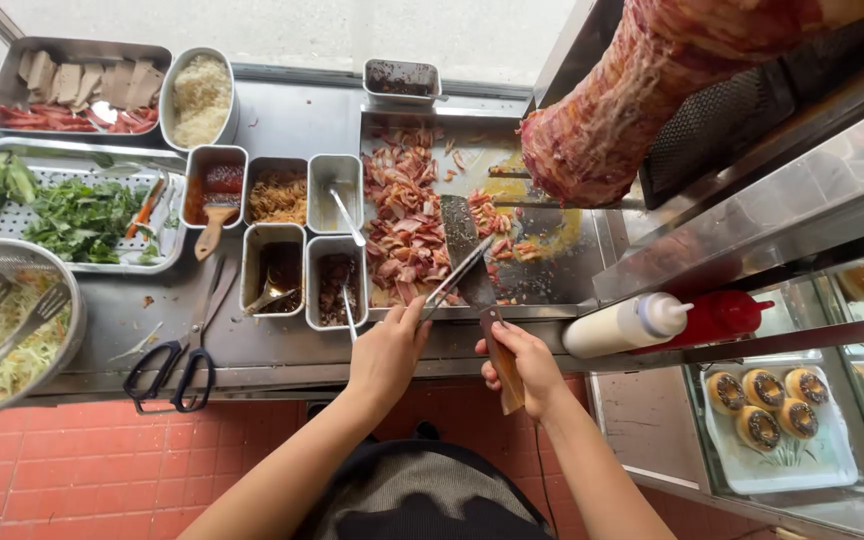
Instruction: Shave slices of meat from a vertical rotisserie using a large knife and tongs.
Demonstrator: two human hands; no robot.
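Note:
My left hand grips metal tongs whose tips reach over the pile of shaved meat on the steel catch tray. My right hand holds the wooden handle of a broad knife; its dark blade lies flat on the tray beside the meat. Above and to the right stands the large meat cone on its vertical spit, in front of a mesh heater.
Small steel sauce and topping tubs sit left of the tray. Further left are a herb tray, a colander of shredded cabbage, and scissors. White and red squeeze bottles lie at right, above rolls on a plate.

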